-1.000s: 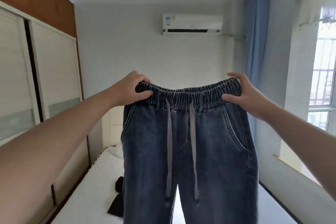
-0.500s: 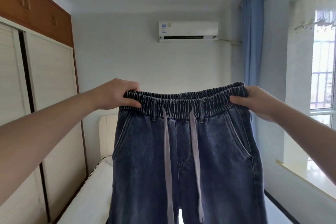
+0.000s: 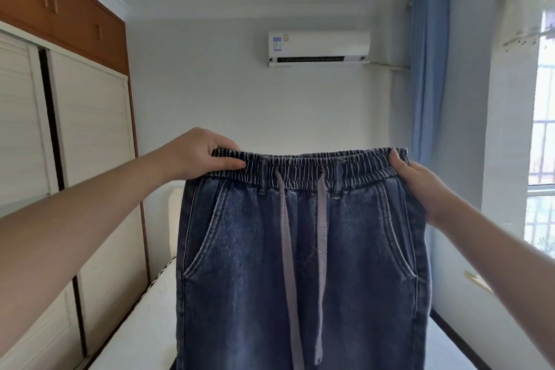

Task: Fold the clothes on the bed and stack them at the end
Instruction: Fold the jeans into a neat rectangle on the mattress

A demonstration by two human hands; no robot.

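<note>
Bed (image 3: 144, 318) sits low in the frame, pale mattress running back toward the far wall; everything else is placed relative to it. Wardrobe (image 3: 75, 159) stands along the bed's left side, window (image 3: 540, 159) and blue curtain (image 3: 426, 69) to its right, air conditioner (image 3: 318, 48) on the wall beyond its far end.

Jeans (image 3: 300, 264) hang upright above the bed, held out at arm's length, front facing the camera, legs dropping out of view, so whether they touch the mattress cannot be told. Held high like this probably so the cloth falls straight and smooth for folding.

Waistband (image 3: 306, 168) is stretched level between both hands, likely to line up the two sides. Left hand (image 3: 204, 153) pinches its left end, thumb on the front, fingers curled over the top edge. Right hand (image 3: 420, 183) pinches the right end, thumb over the top of the band, fingers hidden behind the cloth.

Drawstring (image 3: 300, 249) dangles loose down the front in two grey strands.

Fold not yet begun; no stack is visible on the bed.
</note>
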